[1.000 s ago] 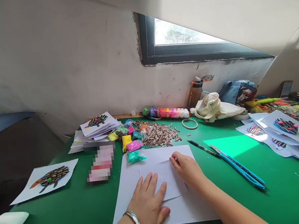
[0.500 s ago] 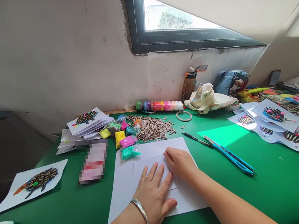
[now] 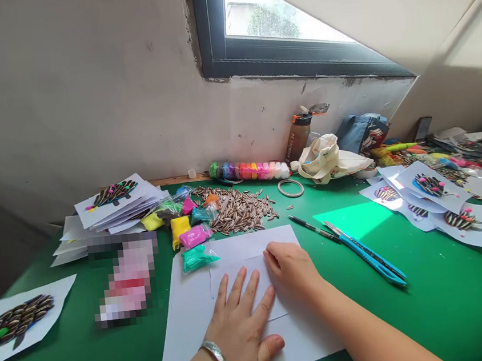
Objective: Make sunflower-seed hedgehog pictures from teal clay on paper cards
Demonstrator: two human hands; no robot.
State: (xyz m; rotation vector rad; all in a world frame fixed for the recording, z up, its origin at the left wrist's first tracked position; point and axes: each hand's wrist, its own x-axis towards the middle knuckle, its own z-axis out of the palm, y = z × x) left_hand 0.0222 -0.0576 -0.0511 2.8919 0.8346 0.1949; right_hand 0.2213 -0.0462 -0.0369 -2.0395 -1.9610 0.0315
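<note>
The small sheet [image 3: 258,292] lies flat under the left grip [image 3: 241,324], on top of the large sheet [image 3: 187,324]. Its far edge shows beyond the left grip's fingertips, running crosswise and rising a little towards the right grip [image 3: 293,267]; its left edge runs away from the body. The hands hide so much of it that I cannot tell which way its long axis goes. The left grip is spread wide, palm down, fingers pointing away and thumb out to the right; it presses on the paper and has nothing closed inside it. The right grip is curled in, its fingertips down at the far right part of the small sheet; whether they pinch the paper is hidden. The large sheet reaches out past both grips on the desk [image 3: 452,302], its far edge also rising to the right. A green packet [image 3: 198,258] rests on its far left corner, beyond the left grip, with a pink packet [image 3: 196,236] and a yellow packet [image 3: 180,233] behind. Further beyond the grips is a heap of seeds [image 3: 241,208]. Right of the right grip, a pen [image 3: 314,229] slants towards a blue tool [image 3: 367,254], whose pointed end faces away and leftward, its handle nearer the body. Well left of the left grip lie a seed picture [image 3: 27,320] and, farther off, a stack of cards [image 3: 115,208].
</note>
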